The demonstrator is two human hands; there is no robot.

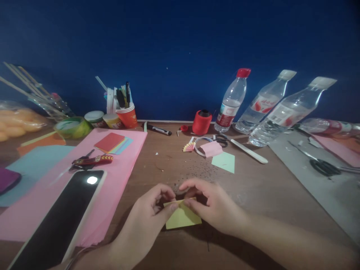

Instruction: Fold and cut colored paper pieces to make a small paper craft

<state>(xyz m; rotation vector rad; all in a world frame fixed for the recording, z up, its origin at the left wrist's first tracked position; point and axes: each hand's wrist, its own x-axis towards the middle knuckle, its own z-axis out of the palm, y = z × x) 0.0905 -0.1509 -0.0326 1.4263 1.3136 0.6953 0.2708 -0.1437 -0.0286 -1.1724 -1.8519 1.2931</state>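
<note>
Yellow paper (182,218), 1 sheet, at the near side of the counter (244,195), taken as reference for all places. Left hand (152,207): narrow, thumb on the upper left of the sheet, fingers curled behind. Right hand (215,208): narrow, thumb at the upper right, index finger arched above. Both hold the sheet; their fingers partly hide its top edge.

Just beyond the yellow paper: scattered dark specks (201,173), too many to count. Beyond these: 1 pale green paper (225,163), 1 small pink paper (211,149), 1 paper fan (189,146). Farther beyond: 1 red spool (200,124) and 1 marker (158,129).

Right of the yellow paper and beyond: 1 white stick (249,152); 4 bottles, namely 1 standing with a red cap (233,99), 2 standing with white caps (263,103) (291,107), 1 lying (329,127). Scissors (324,167), 1 pair, on a grey mat (300,183).

Left of the yellow paper: 1 phone (60,217) on large pink sheets (123,157), number of sheets unclear. Beyond, left: 1 orange cup (128,119) holding pens, and 2 lidded tubs (95,117) (111,120).
</note>
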